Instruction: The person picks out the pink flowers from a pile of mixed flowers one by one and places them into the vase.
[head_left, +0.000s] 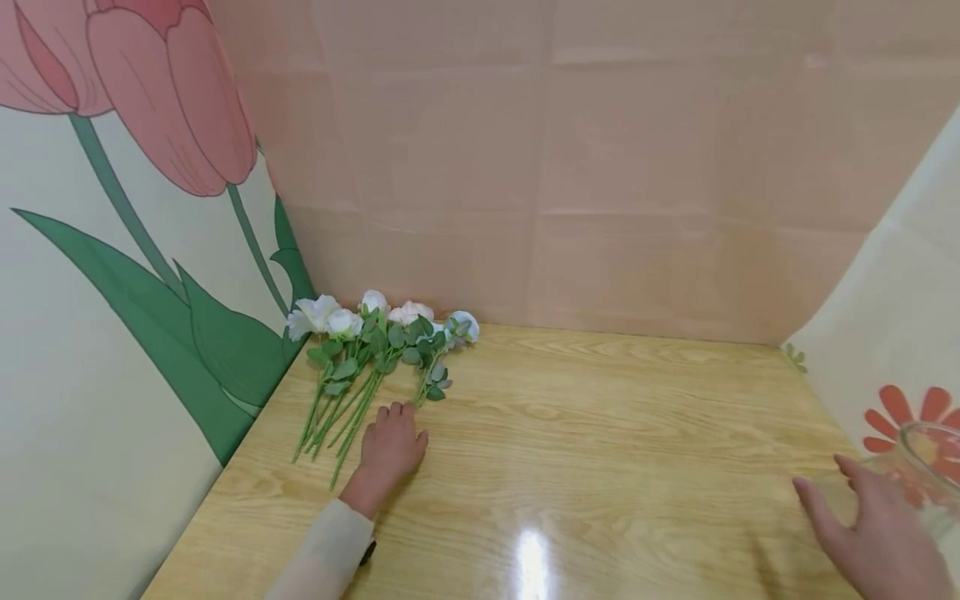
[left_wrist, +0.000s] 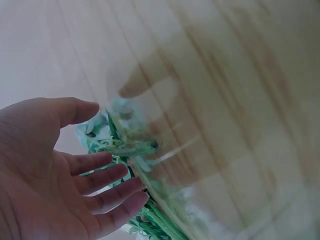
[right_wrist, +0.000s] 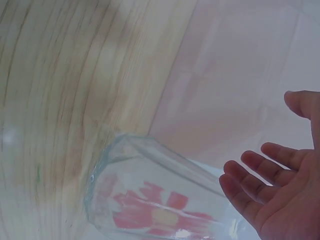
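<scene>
Several artificial flowers lie at the left back of the table, with white blooms [head_left: 312, 315], a pale pink bloom [head_left: 410, 312] and a pale blue bloom [head_left: 462, 327] pointing away from me. Their green stems [head_left: 358, 418] fan toward the front. My left hand [head_left: 392, 450] is just right of these stems, below the blue flower; in the left wrist view its fingers [left_wrist: 111, 200] are spread and loosely bent, gripping nothing. At the far right, my right hand [head_left: 877, 525] is beside a clear glass vase [right_wrist: 120, 172], thumb apart and fingers relaxed. Whether it touches the glass I cannot tell.
The wood-grain table [head_left: 600, 433] meets a plain pinkish cloth [head_left: 600, 167] at the back. A tulip-print cloth [head_left: 150, 375] hangs on the left, and a pale cloth [head_left: 900, 317] with a red flower print hangs on the right, behind the vase.
</scene>
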